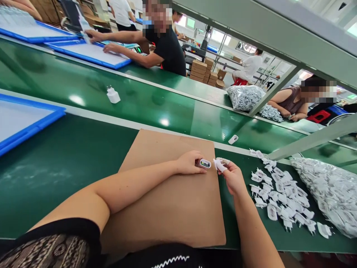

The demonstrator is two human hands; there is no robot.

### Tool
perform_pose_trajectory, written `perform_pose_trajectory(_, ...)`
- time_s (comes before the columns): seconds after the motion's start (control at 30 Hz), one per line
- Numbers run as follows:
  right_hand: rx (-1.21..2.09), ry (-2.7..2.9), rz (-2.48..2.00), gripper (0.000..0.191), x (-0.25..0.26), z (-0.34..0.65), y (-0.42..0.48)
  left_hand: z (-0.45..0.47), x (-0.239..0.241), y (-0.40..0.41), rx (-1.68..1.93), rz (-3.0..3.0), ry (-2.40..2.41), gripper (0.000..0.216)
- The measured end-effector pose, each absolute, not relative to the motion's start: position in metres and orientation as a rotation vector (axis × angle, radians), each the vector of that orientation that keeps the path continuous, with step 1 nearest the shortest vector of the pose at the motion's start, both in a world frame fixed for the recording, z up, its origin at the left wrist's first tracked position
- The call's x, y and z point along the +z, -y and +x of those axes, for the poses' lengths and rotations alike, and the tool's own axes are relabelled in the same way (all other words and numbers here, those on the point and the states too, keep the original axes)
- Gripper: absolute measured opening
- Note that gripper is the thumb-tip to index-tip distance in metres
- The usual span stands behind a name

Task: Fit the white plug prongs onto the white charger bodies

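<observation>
Black sleeve (64,242) with a patterned lace panel fills the lower left corner, closest to the lens I watch through. At the fingers, I see the left hand (191,163) pinching a white housing (205,163) between thumb and fingers, its open end showing parts inside. Just beside it, the right hand (233,178) pinches a white plug piece (216,164) between thumb and fingertips; a small gap separates the two parts. Both are held above the right edge of a brown cardboard sheet (167,208), with the left forearm reaching across it. Beyond the right hand, I find a loose heap of plug pieces (287,195) on the green bench (83,149), and next to that a clear plastic bag (329,190) packed with white parts. Past the bench runs a green conveyor (156,108), carrying one small white part (233,139) near the cardboard and a two-pinned adaptor (113,95) farther left. At the left edge I have a blue-rimmed tray (33,131). Across the conveyor, a co-worker in black (173,52) has both hands over another blue-framed tray (122,65); farther right, a second person (291,98) sits by a heap of small parts (271,113) and a full bag (245,97).
</observation>
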State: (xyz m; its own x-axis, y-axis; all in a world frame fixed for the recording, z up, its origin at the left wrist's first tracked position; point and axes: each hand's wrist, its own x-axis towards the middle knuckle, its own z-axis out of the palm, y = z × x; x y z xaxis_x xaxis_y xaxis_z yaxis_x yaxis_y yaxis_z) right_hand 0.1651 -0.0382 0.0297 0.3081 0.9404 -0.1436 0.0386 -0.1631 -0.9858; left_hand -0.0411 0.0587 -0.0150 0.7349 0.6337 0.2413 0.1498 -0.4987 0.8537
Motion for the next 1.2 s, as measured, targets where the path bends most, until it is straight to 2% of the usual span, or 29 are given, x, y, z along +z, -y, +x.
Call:
perform_pose_trajectory(0.17,0.632,1.481,-1.613,0.029,0.049,0.153,0.030,-0.042,-0.016,-0.060,0.678,2.055,-0.606,0.029)
perform_pose_trajectory(0.27,0.355,1.858,-1.633,0.034,0.055,0.145,0.026,-0.043,-0.016,-0.060,0.677,2.047,-0.578,0.028)
perform_pose_trajectory(0.43,0.156,2.082,-1.700,0.034,0.054,0.136,0.027,-0.044,-0.015,-0.060,0.694,2.031,-0.557,0.029)
perform_pose_trajectory(0.7,-0.008,2.197,-1.775,0.022,0.054,0.130,0.030,-0.044,-0.015,-0.060,0.697,2.019,-0.540,0.027)
perform_pose_trajectory(1.0,0.198,2.033,-1.709,0.030,0.054,0.136,0.031,-0.042,-0.016,-0.061,0.661,2.024,-0.568,0.028)
perform_pose_trajectory(1.2,0.115,2.038,-1.633,0.020,0.053,0.133,0.038,-0.041,-0.013,-0.060,0.638,2.030,-0.592,0.028)
